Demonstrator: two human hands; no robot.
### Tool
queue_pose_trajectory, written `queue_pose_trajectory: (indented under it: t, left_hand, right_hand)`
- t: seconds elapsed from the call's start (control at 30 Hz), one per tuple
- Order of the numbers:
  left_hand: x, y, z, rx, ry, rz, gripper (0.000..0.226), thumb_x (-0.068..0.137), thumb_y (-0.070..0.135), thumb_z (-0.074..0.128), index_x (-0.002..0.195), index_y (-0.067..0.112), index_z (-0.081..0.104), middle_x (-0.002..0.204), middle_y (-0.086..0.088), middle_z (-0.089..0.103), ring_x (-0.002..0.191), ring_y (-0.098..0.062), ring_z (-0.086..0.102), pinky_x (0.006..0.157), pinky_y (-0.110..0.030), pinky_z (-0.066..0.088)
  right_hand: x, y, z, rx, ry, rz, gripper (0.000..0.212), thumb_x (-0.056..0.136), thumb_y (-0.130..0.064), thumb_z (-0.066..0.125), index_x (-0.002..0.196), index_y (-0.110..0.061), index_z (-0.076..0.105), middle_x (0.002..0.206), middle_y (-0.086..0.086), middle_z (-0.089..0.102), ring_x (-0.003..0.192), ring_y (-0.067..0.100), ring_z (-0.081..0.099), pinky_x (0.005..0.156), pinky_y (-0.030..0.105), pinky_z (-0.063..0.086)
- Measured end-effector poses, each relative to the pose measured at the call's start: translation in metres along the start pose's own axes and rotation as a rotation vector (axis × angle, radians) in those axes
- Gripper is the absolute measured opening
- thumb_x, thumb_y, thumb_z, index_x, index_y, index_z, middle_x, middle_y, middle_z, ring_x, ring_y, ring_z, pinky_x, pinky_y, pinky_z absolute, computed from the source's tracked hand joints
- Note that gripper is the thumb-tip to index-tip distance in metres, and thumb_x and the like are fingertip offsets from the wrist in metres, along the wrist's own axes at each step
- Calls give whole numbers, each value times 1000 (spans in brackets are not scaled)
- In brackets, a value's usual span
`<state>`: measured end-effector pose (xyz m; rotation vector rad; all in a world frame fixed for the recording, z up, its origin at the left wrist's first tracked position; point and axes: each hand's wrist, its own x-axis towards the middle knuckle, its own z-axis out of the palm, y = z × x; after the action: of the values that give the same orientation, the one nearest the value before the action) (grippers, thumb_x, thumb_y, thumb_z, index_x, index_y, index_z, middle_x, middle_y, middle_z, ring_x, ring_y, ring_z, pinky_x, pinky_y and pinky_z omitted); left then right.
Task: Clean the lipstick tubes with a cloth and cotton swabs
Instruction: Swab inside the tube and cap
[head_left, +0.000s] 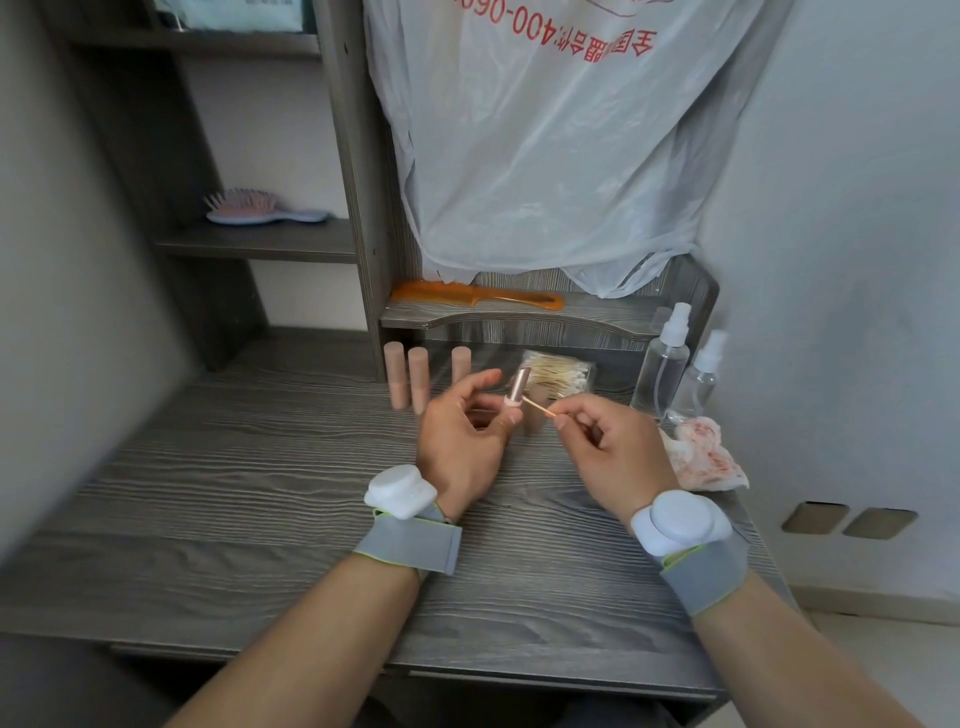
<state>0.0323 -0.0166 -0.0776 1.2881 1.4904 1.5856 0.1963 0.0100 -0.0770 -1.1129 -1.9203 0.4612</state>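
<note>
**Swabbing a lipstick tube above the surface**

The left hand (462, 431) grips an uncapped lipstick tube (517, 387) between thumb and fingers and holds it tilted above the grey wood-grain surface (260, 493). The right hand (608, 447) pinches a cotton swab (540, 408) by its stick, and the swab's tip touches the tube near its pale collar. Behind the hands, three capped tubes (418, 379) stand upright beside a clear pack of swabs (558, 371). Two spray bottles (665, 364) stand to the right, with a crumpled, red-stained cloth (706, 454) lying just in front of them. An orange comb (478, 297) rests on the low shelf (597, 312), under a hanging plastic bag (545, 156).
</note>
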Motion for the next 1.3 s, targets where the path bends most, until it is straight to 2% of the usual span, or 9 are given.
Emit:
queue_pose_trajectory:
  t: [0.13, 0.23, 0.37, 0.5, 0.63, 0.83, 0.97, 1.1, 1.3]
  left_hand:
    - [1, 0, 0, 69, 66, 32, 47, 77, 6, 80, 121, 15, 64, 85, 3, 74, 83, -11, 69, 79, -16, 54]
    - [-1, 1, 1, 185, 90, 91, 48, 75, 9, 83, 118, 16, 66, 83, 4, 71, 76, -8, 66, 72, -12, 51]
    - [-3, 1, 0, 417, 133, 231, 49, 71, 16, 85, 117, 19, 69, 89, 6, 68, 78, -8, 62, 77, -17, 51]
    - [-4, 4, -1, 518, 146, 254, 51, 72, 16, 84, 120, 18, 67, 95, 5, 66, 80, -4, 57, 78, -11, 44]
    - [-7, 6, 0, 519, 132, 248, 53, 72, 11, 84, 122, 17, 66, 91, 6, 65, 79, -6, 57, 78, -8, 41]
    - [-10, 6, 3, 571, 43, 346, 59, 72, 6, 81, 127, 16, 64, 96, 3, 68, 89, -13, 64, 86, -24, 51]
    - [-9, 5, 3, 588, 59, 345, 59, 72, 5, 81, 127, 15, 64, 97, 1, 69, 90, -13, 64, 85, -24, 52]
    - [-8, 6, 1, 547, 118, 284, 59, 72, 8, 82, 127, 15, 64, 97, 2, 70, 83, -5, 59, 85, -17, 48]
    - [-8, 6, 1, 560, 120, 285, 58, 72, 11, 83, 127, 15, 64, 100, 1, 70, 82, -2, 56, 83, -11, 43]
  right_hand:
    - [-1, 0, 0, 10, -3, -13, 12, 90, -17, 66, 92, -27, 73, 60, -23, 57, 55, 5, 51, 56, 15, 38]
    - [-2, 0, 0, 13, -6, -15, 13, 90, -18, 66, 92, -27, 74, 57, -19, 55, 52, 6, 50, 55, 14, 36]
    - [-1, 0, -1, 18, -14, -5, 13, 89, -17, 67, 90, -28, 75, 52, -15, 52, 49, 6, 47, 55, 12, 35]
    - [-2, -1, -1, 28, -40, -5, 14, 89, -18, 66, 89, -28, 75, 51, -14, 52, 49, 6, 47, 55, 19, 41]
    - [-2, -1, 0, 24, -33, -14, 13, 89, -19, 67, 89, -28, 76, 50, -13, 50, 48, 6, 45, 54, 23, 43]
    - [-1, -1, 0, 10, -53, -3, 13, 90, -21, 66, 91, -29, 76, 48, -7, 48, 45, 7, 42, 52, 21, 37]
    - [-1, -2, 0, 13, -51, -9, 13, 89, -20, 67, 89, -29, 77, 49, -2, 50, 45, 6, 41, 52, 19, 36]
    - [-2, -3, 0, 14, -42, -37, 12, 87, -17, 69, 84, -26, 77, 50, 0, 52, 47, 6, 43, 52, 22, 40]
    - [-2, -3, 0, 32, -52, -37, 12, 87, -18, 69, 87, -27, 77, 52, -1, 55, 49, 5, 45, 53, 20, 41]
